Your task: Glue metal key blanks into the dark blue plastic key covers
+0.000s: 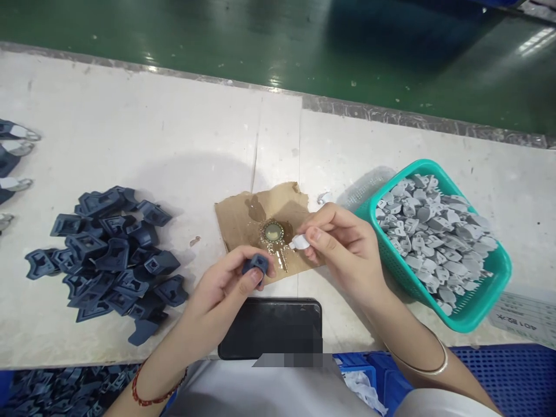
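Between the thumb and fingers of my left hand is a dark blue plastic part with a small hole in its upper face. My right hand pinches a small white plastic piece by its wide end, its narrow tip pointing left. The two parts are apart. Just beyond them, a small round cap of clear liquid sits on a torn piece of brown cardboard, with wet drips around it.
A heap of dark blue parts lies at left. The green basket at right holds many white pieces. A black phone lies at the near edge. Blue-and-white assemblies line the far left; a green surface runs behind.
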Demonstrator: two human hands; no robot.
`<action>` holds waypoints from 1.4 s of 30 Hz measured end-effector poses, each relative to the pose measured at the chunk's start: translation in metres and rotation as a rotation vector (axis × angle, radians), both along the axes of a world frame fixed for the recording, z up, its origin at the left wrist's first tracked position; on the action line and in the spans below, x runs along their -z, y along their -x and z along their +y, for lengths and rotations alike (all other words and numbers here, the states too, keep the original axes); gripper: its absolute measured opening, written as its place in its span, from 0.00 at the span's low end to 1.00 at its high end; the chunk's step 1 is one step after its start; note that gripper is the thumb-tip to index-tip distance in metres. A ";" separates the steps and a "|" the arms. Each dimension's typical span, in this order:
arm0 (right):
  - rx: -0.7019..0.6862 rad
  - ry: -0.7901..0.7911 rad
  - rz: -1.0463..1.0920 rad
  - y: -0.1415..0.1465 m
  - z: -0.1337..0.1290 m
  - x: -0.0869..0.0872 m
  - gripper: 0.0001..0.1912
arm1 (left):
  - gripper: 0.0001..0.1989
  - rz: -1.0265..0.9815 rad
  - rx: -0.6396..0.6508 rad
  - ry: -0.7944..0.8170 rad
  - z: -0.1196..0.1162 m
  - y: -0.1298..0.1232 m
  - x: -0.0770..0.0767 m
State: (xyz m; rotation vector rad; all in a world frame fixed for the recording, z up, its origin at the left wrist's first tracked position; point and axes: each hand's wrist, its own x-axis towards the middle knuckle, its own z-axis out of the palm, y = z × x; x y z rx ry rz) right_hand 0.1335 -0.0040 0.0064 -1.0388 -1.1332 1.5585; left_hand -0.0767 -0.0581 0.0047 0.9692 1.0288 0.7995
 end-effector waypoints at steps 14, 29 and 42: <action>-0.233 -0.173 -0.140 0.012 -0.006 0.000 0.07 | 0.13 0.158 0.127 -0.094 0.001 -0.003 0.002; -0.340 -0.324 -0.329 0.005 -0.004 -0.004 0.08 | 0.15 0.203 0.183 -0.068 0.003 -0.004 0.000; -0.334 -0.228 -0.354 0.012 -0.010 -0.003 0.10 | 0.14 0.134 0.131 -0.003 0.006 -0.004 -0.003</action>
